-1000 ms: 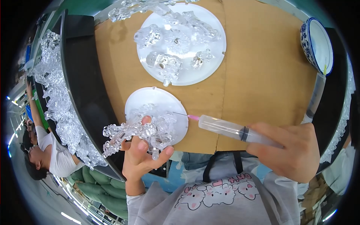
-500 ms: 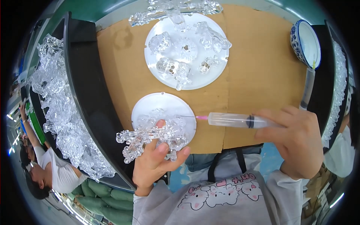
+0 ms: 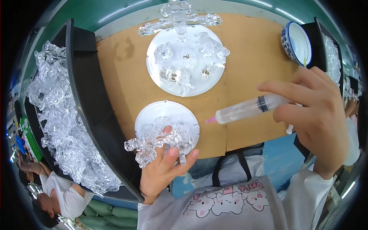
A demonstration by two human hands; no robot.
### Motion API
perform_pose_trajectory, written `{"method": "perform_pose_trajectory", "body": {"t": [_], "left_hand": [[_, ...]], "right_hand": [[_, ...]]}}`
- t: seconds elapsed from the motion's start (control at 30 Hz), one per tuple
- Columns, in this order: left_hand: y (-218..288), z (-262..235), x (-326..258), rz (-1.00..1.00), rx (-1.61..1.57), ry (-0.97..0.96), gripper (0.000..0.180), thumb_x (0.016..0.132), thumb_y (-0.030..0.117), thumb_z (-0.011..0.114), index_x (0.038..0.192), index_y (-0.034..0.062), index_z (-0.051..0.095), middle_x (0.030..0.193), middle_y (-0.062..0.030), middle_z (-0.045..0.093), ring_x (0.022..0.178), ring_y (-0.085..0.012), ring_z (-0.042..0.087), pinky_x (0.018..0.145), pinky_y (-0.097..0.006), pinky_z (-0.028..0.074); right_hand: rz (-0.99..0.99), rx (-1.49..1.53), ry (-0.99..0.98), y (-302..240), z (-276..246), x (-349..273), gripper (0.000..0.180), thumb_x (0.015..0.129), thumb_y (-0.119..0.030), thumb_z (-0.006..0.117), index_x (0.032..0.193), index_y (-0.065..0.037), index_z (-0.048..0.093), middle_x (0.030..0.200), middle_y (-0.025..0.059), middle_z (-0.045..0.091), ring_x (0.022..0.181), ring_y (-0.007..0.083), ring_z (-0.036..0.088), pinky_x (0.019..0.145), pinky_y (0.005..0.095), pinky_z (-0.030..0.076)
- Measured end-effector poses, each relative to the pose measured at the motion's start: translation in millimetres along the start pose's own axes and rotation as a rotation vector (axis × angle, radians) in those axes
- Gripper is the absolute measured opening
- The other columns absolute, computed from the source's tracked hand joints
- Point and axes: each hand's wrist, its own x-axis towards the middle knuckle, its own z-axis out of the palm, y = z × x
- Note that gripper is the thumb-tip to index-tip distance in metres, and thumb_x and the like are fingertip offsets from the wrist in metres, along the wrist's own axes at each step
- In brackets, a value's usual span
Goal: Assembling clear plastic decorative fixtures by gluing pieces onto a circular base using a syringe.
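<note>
My left hand [image 3: 159, 177] is closed around a clear plastic piece with branching, knobbly arms [image 3: 151, 144], holding it over the near side of a small white disc [image 3: 147, 113]. More clear plastic lies on that disc beyond my fingertips; its exact shape is hard to make out. In my right hand [image 3: 320, 115] is a clear syringe [image 3: 241, 110] with a dark plunger seal and a pink needle hub. The syringe slants, its thin needle pointing left at the disc's right edge. Whether the needle touches anything cannot be made out.
Beyond is a larger white disc [image 3: 209, 84] bearing several clear pieces, with a tall clear cross-shaped piece [image 3: 179, 22] at its far edge. Black bins of clear parts [image 3: 73, 126] flank the cardboard-covered table [image 3: 253, 50]. A blue-and-white bowl [image 3: 299, 40] stands far right. Another person [image 3: 61, 191] is at left.
My right hand has moved up and right, pulling the syringe back from the disc and tilting it. My left hand keeps its hold with little change. The whole view has shifted slightly.
</note>
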Motion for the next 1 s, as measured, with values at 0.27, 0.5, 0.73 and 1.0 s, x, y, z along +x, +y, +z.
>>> {"method": "perform_pose_trajectory", "body": {"t": [0.27, 0.5, 0.73, 1.0], "left_hand": [[1, 2, -3, -0.013, 0.03, -0.014, 0.063, 0.084, 0.016, 0.066, 0.136, 0.0396, 0.039, 0.153, -0.0085, 0.01, 0.12, -0.034, 0.054, 0.096, -0.06, 0.041], [2, -1, 0, -0.02, 0.018, -0.041, 0.064, 0.083, 0.023, 0.068, 0.136, 0.0405, 0.038, 0.152, -0.0077, 0.011, 0.12, -0.0322, 0.054, 0.095, -0.058, 0.042], [3, 0, 8, -0.046, -0.203, 0.12, 0.059, 0.06, -0.009, 0.077, 0.107, 0.0246, 0.068, 0.147, -0.0016, 0.029, 0.109, -0.0408, 0.06, 0.096, -0.041, 0.041], [3, -4, 2, -0.081, -0.167, 0.033, 0.065, 0.057, -0.007, 0.078, 0.109, 0.0306, 0.067, 0.144, -0.0034, 0.031, 0.111, -0.0381, 0.059, 0.095, -0.04, 0.04]], "right_hand": [[-0.141, 0.11, 0.038, 13, 27, 20, 0.015, 0.057, -0.011, 0.062, 0.059, -0.006, 0.049, 0.098, 0.0017, 0.069, 0.066, 0.0216, 0.053, 0.057, 0.0329, 0.04], [-0.224, 0.064, 0.069, 14, 23, 29, 0.017, 0.055, -0.013, 0.062, 0.058, -0.006, 0.047, 0.095, 0.0016, 0.068, 0.064, 0.0207, 0.052, 0.055, 0.0321, 0.039], [-0.273, -0.069, 0.018, -13, -6, 55, 0.018, 0.052, -0.013, 0.062, 0.057, -0.004, 0.048, 0.085, 0.0017, 0.064, 0.062, 0.0197, 0.05, 0.051, 0.0318, 0.037], [-0.373, -0.049, 0.061, -9, -5, 62, 0.016, 0.052, -0.016, 0.061, 0.057, -0.005, 0.051, 0.086, 0.0018, 0.064, 0.064, 0.0191, 0.05, 0.054, 0.0317, 0.038]]}}
